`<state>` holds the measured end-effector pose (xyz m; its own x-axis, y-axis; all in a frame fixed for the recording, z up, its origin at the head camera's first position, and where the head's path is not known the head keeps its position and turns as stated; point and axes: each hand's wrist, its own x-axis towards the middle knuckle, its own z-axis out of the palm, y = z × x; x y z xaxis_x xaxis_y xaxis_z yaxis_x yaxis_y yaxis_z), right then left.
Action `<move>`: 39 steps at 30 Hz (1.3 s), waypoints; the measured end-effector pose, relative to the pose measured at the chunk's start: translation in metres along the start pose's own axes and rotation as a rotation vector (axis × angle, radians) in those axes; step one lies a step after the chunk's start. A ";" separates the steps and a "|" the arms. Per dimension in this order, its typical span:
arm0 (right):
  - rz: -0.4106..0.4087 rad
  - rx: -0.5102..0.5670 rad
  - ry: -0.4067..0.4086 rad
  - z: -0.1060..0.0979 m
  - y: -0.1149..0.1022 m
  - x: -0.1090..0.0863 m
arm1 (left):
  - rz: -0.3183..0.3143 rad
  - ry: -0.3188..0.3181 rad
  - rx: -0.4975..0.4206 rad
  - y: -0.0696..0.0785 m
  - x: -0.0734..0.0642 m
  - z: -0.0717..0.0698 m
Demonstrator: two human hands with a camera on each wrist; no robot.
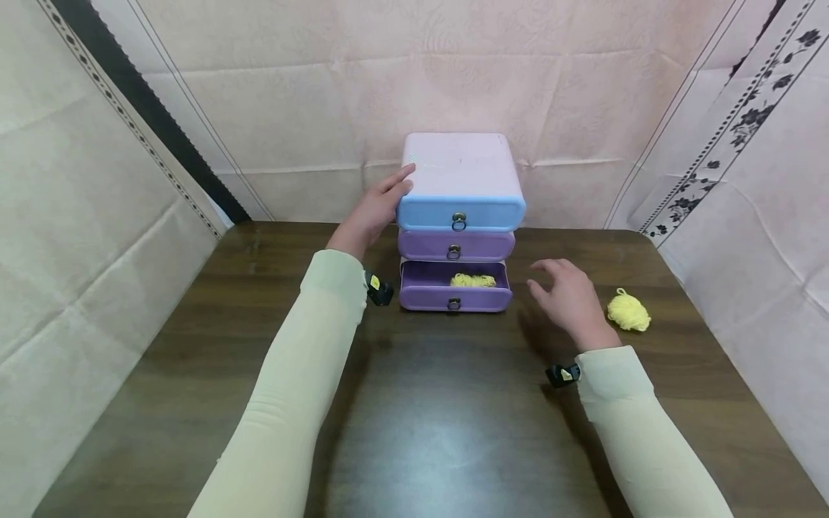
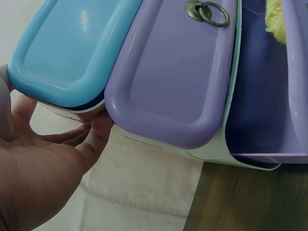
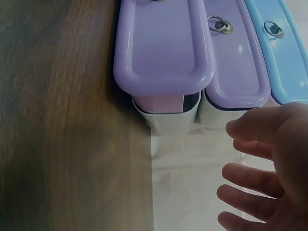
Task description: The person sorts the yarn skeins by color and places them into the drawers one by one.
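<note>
A stack of small drawers point(image 1: 463, 165) stands at the back of the table, with a blue top drawer point(image 1: 427, 214) and a purple middle drawer point(image 1: 424, 246) pushed in. The purple bottom drawer point(image 1: 421, 299) is pulled out, and yellow yarn point(image 1: 473, 280) lies inside it. My left hand point(image 1: 376, 208) rests against the stack's upper left side, extended fingers touching the casing beside the blue drawer. To the right of the bottom drawer, my right hand point(image 1: 571, 302) hovers with fingers spread and nothing in them. A yellow yarn ball point(image 1: 628, 311) sits on the table beyond that hand.
The dark wooden table point(image 1: 421, 417) reaches back to a pale patterned cloth point(image 1: 291, 122) hung behind the stack. More cloth hangs along the left and right sides. Each drawer front carries a metal ring pull point(image 1: 458, 221).
</note>
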<state>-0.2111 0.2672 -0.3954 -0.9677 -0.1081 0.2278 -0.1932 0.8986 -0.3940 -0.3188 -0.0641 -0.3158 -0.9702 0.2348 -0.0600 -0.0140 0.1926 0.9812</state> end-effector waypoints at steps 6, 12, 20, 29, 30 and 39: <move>0.017 -0.010 -0.008 -0.003 0.005 -0.001 | 0.010 -0.003 -0.001 0.000 0.000 -0.002; 0.026 -0.022 -0.022 -0.007 0.013 -0.003 | -0.003 -0.017 0.005 0.011 -0.013 0.001; 0.057 -0.031 -0.028 -0.010 0.020 -0.005 | -0.004 -0.030 0.006 0.019 -0.020 0.003; 0.089 -0.046 -0.035 -0.019 0.025 -0.003 | -0.001 -0.034 0.007 0.023 -0.019 0.002; 0.095 -0.047 -0.042 -0.019 0.025 -0.003 | 0.001 -0.033 0.008 0.024 -0.020 0.002; 0.104 -0.061 -0.069 -0.017 0.035 -0.008 | -0.006 -0.022 0.011 0.015 -0.016 0.000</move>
<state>-0.2072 0.3071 -0.3960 -0.9913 -0.0399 0.1257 -0.0828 0.9305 -0.3568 -0.3032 -0.0648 -0.2998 -0.9645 0.2549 -0.0697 -0.0167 0.2046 0.9787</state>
